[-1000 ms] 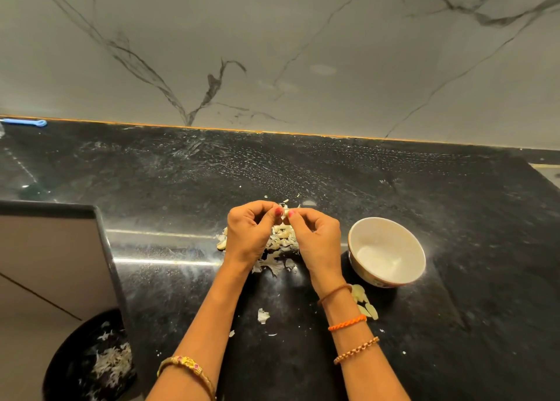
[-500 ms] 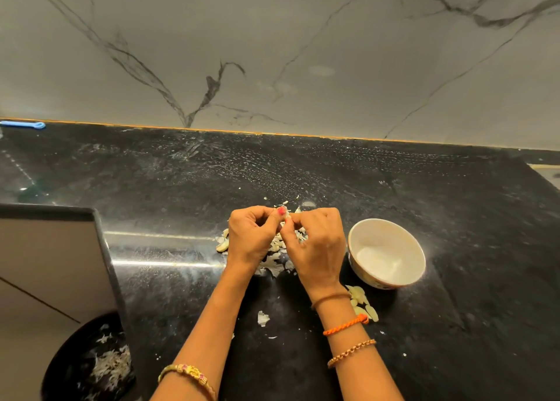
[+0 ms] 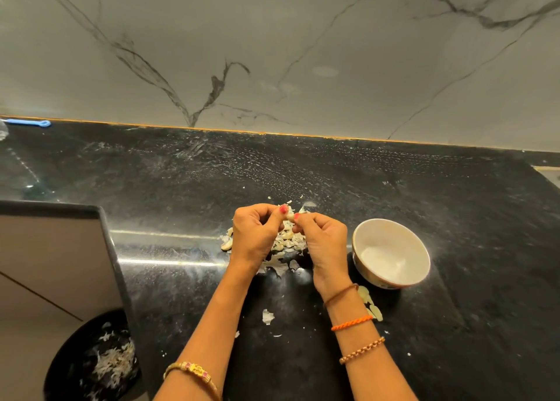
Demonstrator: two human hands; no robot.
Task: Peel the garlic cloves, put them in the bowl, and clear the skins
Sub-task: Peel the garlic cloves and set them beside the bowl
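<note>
right hand (image 3: 325,243) shifted, garlic clove (image 3: 290,216) half-hidden

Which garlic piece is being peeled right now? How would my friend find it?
Find the black counter, then the white bowl. Left of the bowl, two hands meet above a pile of skins. The clove is the only piece off the counter, pinched between the fingertips.

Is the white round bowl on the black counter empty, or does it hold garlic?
Empty: the white round bowl stands upright, only its bare inside showing, no cloves.
</note>
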